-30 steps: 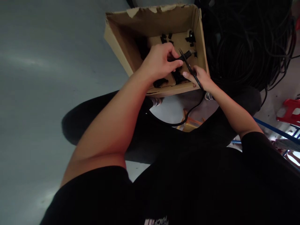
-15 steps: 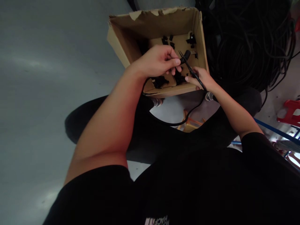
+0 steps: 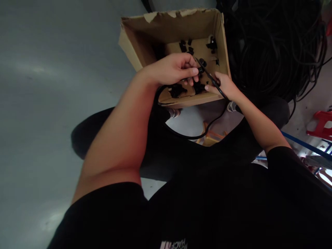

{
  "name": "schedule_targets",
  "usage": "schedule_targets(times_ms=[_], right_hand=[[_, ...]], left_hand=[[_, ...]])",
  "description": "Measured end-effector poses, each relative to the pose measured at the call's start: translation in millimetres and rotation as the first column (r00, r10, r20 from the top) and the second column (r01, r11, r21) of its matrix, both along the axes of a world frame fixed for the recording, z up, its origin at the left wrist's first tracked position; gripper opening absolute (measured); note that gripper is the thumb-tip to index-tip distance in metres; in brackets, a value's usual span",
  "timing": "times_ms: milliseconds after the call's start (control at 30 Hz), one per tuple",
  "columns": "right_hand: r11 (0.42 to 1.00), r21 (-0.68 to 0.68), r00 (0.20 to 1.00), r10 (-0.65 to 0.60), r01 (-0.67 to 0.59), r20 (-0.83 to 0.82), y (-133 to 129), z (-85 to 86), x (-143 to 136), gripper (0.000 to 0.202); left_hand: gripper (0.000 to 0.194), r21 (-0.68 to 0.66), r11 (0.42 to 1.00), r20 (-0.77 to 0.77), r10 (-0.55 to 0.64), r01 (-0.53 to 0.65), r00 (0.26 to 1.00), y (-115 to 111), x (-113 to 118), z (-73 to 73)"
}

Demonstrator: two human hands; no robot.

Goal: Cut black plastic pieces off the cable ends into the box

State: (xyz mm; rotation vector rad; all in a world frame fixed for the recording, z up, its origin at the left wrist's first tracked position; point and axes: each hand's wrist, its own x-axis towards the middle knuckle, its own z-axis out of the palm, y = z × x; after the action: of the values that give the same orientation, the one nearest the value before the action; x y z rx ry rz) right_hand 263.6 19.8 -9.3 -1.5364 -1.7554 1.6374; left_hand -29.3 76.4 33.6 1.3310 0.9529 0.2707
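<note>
Over a cardboard box point(image 3: 145, 24), my left hand point(image 3: 183, 69) pinches a black cable near its cut-looking end point(image 3: 201, 70). My right hand point(image 3: 224, 84) is closed around the handles of dark scissors point(image 3: 213, 81); their blades point up and left, crossing right beside the cable end. Just past the blades is a short black piece point(image 3: 203, 62), apart from the cable. Several black scraps point(image 3: 177, 90) lie on the box floor. The cable loop point(image 3: 193, 137) hangs below the box between my legs. The scissor handles are partly hidden by my fingers.
A large heap of coiled black cable point(image 3: 261, 58) lies right of the box. A red stool point(image 3: 321, 124) stands at the far right, near a blue rail point(image 3: 306, 142). A small wooden object point(image 3: 211, 139) shows between my legs. Grey floor point(image 3: 52, 86) extends left.
The black piece beyond the blades has come away from the cable and sits lower in the box. The scissor blades have closed together. My left hand has shifted slightly.
</note>
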Motion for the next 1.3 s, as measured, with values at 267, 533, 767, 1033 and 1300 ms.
schedule_targets(times_ms=[267, 533, 767, 1033, 1300], right_hand=[[0.997, -0.069, 0.991, 0.027, -0.037, -0.129, -11.8, -26.9, 2.5, 0.089], [0.998, -0.054, 0.998, 0.025, -0.028, -0.056, -11.5, 2.4, -22.1, 0.082], [0.999, -0.029, 0.999, -0.023, 0.024, 0.050, -4.1, -4.6, -29.1, 0.081], [0.999, -0.035, 0.997, -0.037, 0.039, 0.072, -7.0, -5.3, -27.8, 0.085], [0.996, 0.026, 0.978, -0.092, 0.089, 0.188, -6.0, -0.1, -29.6, 0.087]], left_hand=[[0.014, 0.024, 0.976, -0.056, 0.219, -0.218, 0.974, -3.0, -7.5, 15.2], [0.059, 0.037, 0.925, 0.089, 0.373, -0.377, 0.924, -8.8, 10.8, 10.4], [0.065, 0.207, 0.890, -0.047, 0.424, -0.407, 0.904, -14.1, 29.5, 11.7], [0.059, 0.297, 0.891, -0.145, 0.398, -0.344, 0.906, -14.6, 31.1, 2.4], [0.058, 0.290, 0.906, -0.143, 0.360, -0.309, 0.922, -17.9, 28.9, 4.4]])
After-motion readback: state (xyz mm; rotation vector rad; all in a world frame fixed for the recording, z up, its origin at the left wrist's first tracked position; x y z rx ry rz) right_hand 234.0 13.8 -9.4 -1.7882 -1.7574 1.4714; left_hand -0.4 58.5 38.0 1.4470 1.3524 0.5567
